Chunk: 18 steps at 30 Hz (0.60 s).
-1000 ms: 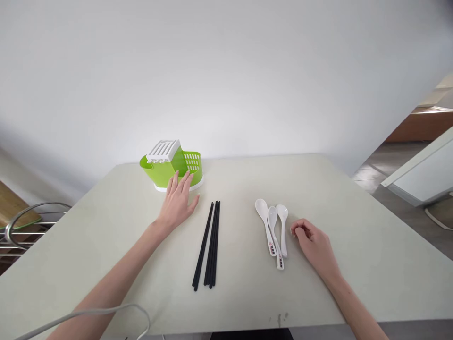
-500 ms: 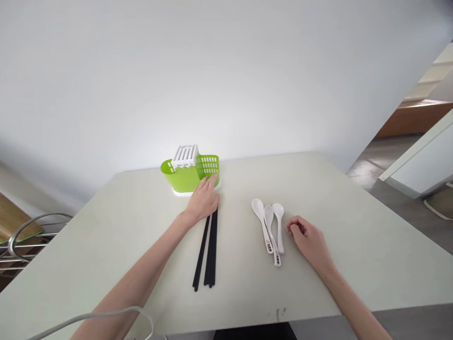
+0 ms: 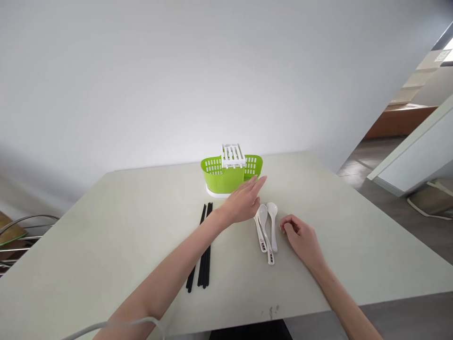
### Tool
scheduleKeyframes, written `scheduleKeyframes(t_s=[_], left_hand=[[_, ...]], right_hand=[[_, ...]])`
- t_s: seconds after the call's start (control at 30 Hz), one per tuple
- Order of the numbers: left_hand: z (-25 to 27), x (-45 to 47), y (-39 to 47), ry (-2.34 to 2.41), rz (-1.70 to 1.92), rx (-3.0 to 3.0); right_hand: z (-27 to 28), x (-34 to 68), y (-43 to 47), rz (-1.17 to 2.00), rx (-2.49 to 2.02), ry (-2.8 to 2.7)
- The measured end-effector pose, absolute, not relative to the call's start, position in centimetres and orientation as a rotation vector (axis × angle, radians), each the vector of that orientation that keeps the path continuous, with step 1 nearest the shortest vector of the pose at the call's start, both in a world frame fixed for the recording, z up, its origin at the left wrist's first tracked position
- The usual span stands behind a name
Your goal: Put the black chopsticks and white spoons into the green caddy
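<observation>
Head view: green basket (image 3: 222, 183) has shifted right.

The left hand (image 3: 244, 200) stretches flat-fingered before the green basket (image 3: 222, 182) – its forearm crossing the view of the black chopsticks (image 3: 204, 271) – while the right hand (image 3: 304, 240) rests loosely curled beside three white spoons (image 3: 273, 229).

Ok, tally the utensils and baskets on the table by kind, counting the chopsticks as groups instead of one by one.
White spoons: 3
Black chopstick groups: 2
Green basket: 1
Total: 6
</observation>
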<state>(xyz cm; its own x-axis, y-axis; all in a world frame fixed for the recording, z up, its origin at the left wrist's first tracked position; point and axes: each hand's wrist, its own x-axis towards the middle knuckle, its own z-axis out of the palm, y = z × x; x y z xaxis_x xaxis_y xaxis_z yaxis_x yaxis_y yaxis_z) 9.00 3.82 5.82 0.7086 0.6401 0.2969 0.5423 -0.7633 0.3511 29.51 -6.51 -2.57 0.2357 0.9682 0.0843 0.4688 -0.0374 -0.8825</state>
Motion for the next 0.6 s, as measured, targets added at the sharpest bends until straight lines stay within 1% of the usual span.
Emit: scheduleKeyframes(t_s=[0.1,0.17,0.23,0.4,0.6], left_hand=[[7.3,6.8,3.3,0.839,0.763,2.704],[7.8,4.6,3.1,0.879,0.897,2.619],[7.8,2.2,3.0,0.983,1.040,2.413],[5.2,-3.6,3.1,1.338,1.295,1.784],[1.5,-7.6,3.9,1.498,1.410,1.428]], right_hand=[[-2.3,29.5,-6.6,0.723,-1.657,-1.364],[-2.3,29.5,-6.6,0.723,-1.667,-1.366],[-2.3,29.5,-6.6,0.725,-1.674,-1.369],[-2.5,29.5,-6.6,0.729,-1.685,-1.364],[-2.6,29.6,-6.6,0.741,-1.697,-1.359]])
